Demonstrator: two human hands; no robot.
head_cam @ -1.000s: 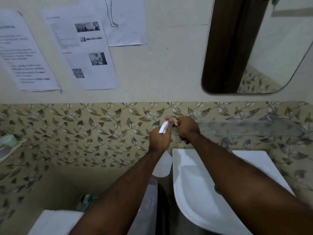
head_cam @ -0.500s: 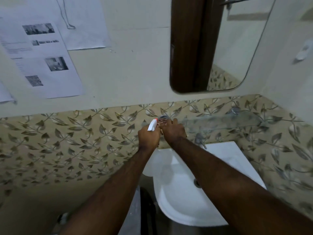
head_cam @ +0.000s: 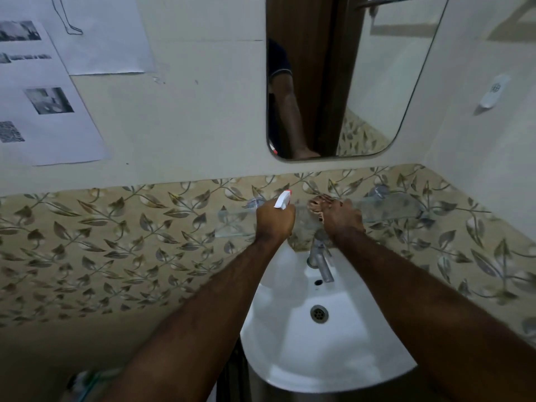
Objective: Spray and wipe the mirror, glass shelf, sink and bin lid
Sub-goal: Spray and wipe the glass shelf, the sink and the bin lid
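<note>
My left hand grips a spray bottle; only its white trigger head with a red nozzle shows above my fist. My right hand presses a brown patterned cloth onto the glass shelf, which runs along the leaf-patterned tiles. The mirror hangs above the shelf and reflects my arm. Below my hands is the white sink with its metal tap and drain. No bin lid is clearly visible.
Printed paper sheets are stuck on the wall at upper left. A small white hook fitting is on the right wall. A blurred bottle-like object lies low at the bottom left beside the sink.
The view has swung right, so the sink and mirror sit more central. My hands have spread a little apart, with the right hand and cloth further right along the shelf.
</note>
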